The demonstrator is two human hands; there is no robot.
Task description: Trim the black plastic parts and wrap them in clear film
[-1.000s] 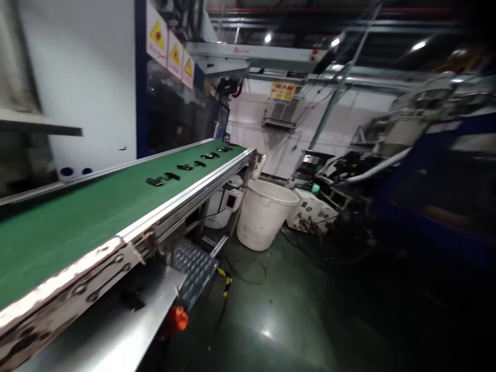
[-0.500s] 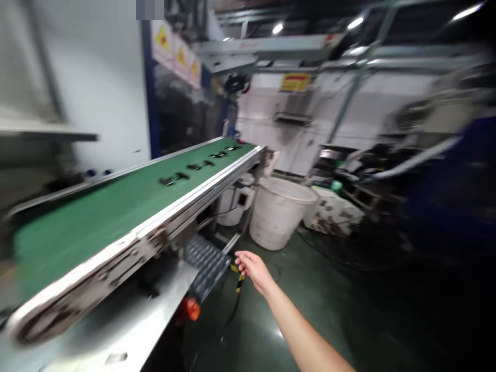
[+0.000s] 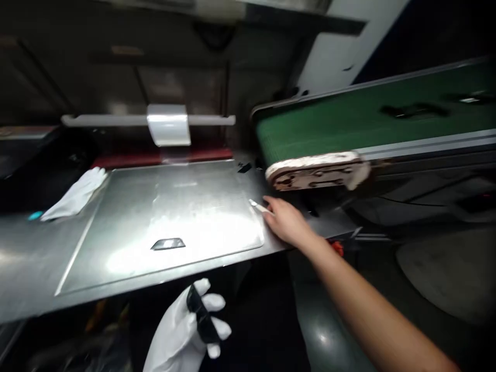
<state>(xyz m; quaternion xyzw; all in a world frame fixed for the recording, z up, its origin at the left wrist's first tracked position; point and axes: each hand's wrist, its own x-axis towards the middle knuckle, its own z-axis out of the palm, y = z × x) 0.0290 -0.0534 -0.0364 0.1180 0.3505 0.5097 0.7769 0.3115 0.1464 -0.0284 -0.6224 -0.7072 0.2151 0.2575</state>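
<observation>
My left hand (image 3: pixel 184 328), in a white glove, is closed around a black part (image 3: pixel 202 314) in front of the table's front edge. Bare, my right hand (image 3: pixel 284 219) reaches to the table's right side, its thumb and fingers at a thin pale tool (image 3: pixel 260 207) with a light tip. A flat part with a shiny face (image 3: pixel 168 244) lies on the clear sheet (image 3: pixel 194 206) covering the metal table. An empty white glove (image 3: pixel 77 195) rests at the sheet's left edge.
A green conveyor belt (image 3: pixel 329 124) with dark parts (image 3: pixel 414 110) on it runs to the right, its end frame (image 3: pixel 318 173) close above my right hand. A roll of film (image 3: pixel 169 125) hangs on a bar behind the table. Small black pieces (image 3: pixel 245 168) lie near the belt's end.
The view has swung left from the conveyor to the table. My gloved left hand with the black part has come into view. My right hand has moved to the pale tool.
</observation>
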